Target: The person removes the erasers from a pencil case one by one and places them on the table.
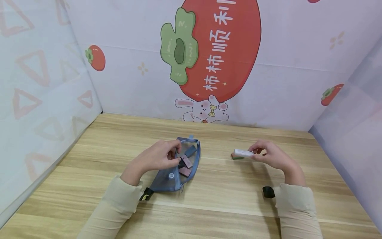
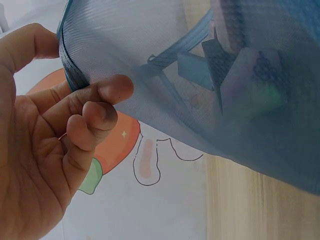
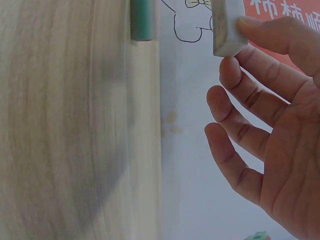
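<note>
A blue mesh zip pouch (image 1: 165,179) lies left of centre with its mouth open to the right. My left hand (image 1: 156,157) pinches the zipped edge of that mouth; in the left wrist view my left fingers (image 2: 115,90) hold the mesh rim. Several small blocks that look like erasers (image 1: 187,161), pinkish, blue and black, sit inside the pouch. My right hand (image 1: 273,156) pinches a white eraser (image 1: 243,152) between thumb and fingertips, above the table. Under and just left of it, a green and reddish-brown block (image 1: 237,156) rests on the wood.
The wooden tabletop (image 1: 215,212) meets a printed back wall (image 1: 134,89) with a large persimmon and a rabbit. Side panels stand at the left (image 1: 38,83) and right (image 1: 352,132). A metal zip pull (image 1: 181,189) hangs at the pouch's near corner.
</note>
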A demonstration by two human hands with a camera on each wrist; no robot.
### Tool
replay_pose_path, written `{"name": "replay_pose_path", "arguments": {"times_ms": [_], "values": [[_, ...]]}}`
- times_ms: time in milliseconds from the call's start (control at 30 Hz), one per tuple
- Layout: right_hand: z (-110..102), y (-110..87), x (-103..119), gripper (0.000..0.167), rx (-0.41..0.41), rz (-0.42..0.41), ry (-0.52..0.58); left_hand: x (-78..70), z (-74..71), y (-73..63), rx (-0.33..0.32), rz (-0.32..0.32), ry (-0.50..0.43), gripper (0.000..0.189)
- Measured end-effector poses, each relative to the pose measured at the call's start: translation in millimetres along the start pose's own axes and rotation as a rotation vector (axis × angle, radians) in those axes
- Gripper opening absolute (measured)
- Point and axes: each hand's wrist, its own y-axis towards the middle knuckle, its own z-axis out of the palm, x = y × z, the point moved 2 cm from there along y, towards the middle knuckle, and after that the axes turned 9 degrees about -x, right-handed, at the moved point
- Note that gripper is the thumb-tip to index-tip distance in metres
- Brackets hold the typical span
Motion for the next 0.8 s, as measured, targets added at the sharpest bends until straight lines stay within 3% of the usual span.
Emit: {"name": "replay_pose_path", "arguments": {"times_ms": [433,800], "values": [[3.2,-3.6,-6.8,0.016,0.020,-0.009,-0.044,-1.3,-0.8,-0.3,0.007,-0.004,-0.001,0.015],[6.3,-5.7,-11.8,0.015,0.095,-0.003,-0.060,-1.9,-1.9,-0.9,0.005,-0.003,0.005,0.014]]}}
